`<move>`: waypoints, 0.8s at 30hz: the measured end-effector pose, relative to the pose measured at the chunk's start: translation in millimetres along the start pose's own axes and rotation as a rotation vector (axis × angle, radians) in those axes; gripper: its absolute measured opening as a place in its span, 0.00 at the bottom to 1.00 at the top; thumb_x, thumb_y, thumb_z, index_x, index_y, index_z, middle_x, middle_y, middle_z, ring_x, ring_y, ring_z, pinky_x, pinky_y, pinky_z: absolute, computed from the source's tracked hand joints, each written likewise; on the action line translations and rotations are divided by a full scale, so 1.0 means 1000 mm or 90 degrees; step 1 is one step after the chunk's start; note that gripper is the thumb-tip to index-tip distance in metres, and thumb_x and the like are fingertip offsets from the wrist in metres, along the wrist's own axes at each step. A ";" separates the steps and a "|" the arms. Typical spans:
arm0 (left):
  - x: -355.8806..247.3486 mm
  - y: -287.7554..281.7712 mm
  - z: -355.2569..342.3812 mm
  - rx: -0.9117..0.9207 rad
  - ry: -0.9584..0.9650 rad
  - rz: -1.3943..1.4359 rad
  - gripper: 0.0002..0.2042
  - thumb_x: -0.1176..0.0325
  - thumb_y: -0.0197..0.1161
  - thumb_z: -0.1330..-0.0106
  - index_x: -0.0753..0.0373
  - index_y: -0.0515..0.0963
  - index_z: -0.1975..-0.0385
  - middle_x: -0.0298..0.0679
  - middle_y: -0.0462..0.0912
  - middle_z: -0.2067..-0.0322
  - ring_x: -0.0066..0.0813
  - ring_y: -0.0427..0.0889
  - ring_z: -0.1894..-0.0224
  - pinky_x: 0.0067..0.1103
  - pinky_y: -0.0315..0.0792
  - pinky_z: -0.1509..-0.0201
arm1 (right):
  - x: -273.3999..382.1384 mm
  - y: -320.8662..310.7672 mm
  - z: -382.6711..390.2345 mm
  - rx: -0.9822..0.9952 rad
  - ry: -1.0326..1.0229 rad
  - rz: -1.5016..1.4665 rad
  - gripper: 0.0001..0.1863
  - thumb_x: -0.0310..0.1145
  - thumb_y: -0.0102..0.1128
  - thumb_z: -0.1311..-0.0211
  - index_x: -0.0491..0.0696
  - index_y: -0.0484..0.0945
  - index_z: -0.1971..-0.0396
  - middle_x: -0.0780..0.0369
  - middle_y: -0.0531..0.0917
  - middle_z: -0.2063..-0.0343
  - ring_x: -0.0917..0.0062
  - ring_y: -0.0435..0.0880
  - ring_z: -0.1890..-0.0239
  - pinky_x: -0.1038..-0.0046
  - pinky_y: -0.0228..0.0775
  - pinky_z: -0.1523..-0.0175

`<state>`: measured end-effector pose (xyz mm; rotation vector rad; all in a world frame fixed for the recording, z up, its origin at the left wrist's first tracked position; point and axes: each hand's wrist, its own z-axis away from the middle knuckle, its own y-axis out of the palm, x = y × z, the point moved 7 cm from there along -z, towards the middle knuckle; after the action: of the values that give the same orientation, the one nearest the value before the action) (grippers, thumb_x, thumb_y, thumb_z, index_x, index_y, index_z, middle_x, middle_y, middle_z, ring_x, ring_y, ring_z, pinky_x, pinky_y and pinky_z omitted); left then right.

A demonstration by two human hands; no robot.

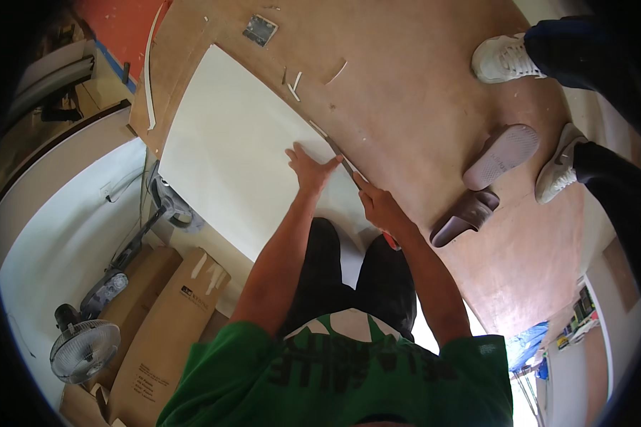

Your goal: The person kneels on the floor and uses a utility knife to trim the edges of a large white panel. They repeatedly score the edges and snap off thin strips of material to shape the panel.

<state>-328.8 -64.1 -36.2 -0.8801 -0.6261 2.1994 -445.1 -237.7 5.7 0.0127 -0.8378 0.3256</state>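
Observation:
A large white panel (228, 142) lies over my knees and the brown board surface. My left hand (310, 171) presses flat on it near its right edge, fingers spread, the thumb reaching toward that edge. Close beside it, my right hand (383, 212) is closed round a long tool with a thin dark blade (346, 164). The blade runs along the panel's right edge. A red part (391, 241), apparently the tool's handle end, shows under my right wrist; the exact kind of tool is unclear.
Brown sandals (466, 217) and another person's shoes (506, 58) are at right. Thin offcut strips (293, 87) and a dark square piece (260, 30) lie beyond the panel. On the left are a fan (85, 350) and a tall cardboard box (165, 334).

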 end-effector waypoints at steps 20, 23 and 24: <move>0.022 0.034 0.021 -0.024 0.009 -0.030 0.66 0.52 0.82 0.59 0.76 0.39 0.29 0.70 0.34 0.29 0.77 0.37 0.29 0.51 0.46 0.26 | -0.041 0.008 0.023 -0.029 -0.029 0.053 0.28 0.33 0.48 0.28 0.58 0.59 0.29 0.42 0.78 0.78 0.50 0.79 0.76 0.59 0.73 0.61; 0.022 0.038 0.018 -0.020 -0.018 -0.041 0.66 0.51 0.82 0.59 0.76 0.39 0.29 0.69 0.33 0.29 0.77 0.36 0.29 0.51 0.45 0.26 | -0.047 0.008 0.019 -0.013 -0.009 0.018 0.29 0.32 0.48 0.29 0.59 0.59 0.29 0.43 0.78 0.77 0.52 0.79 0.77 0.62 0.73 0.61; 0.020 0.036 0.019 -0.019 -0.012 -0.045 0.66 0.51 0.82 0.59 0.76 0.39 0.29 0.69 0.33 0.29 0.77 0.35 0.29 0.51 0.45 0.26 | -0.045 0.008 0.020 -0.011 -0.020 0.014 0.29 0.31 0.48 0.29 0.59 0.59 0.29 0.43 0.78 0.77 0.52 0.79 0.77 0.63 0.73 0.61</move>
<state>-368.2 -76.1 -54.7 -0.8408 -0.6907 2.1415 -490.1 -245.7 -14.9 -0.0081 -0.8728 0.3392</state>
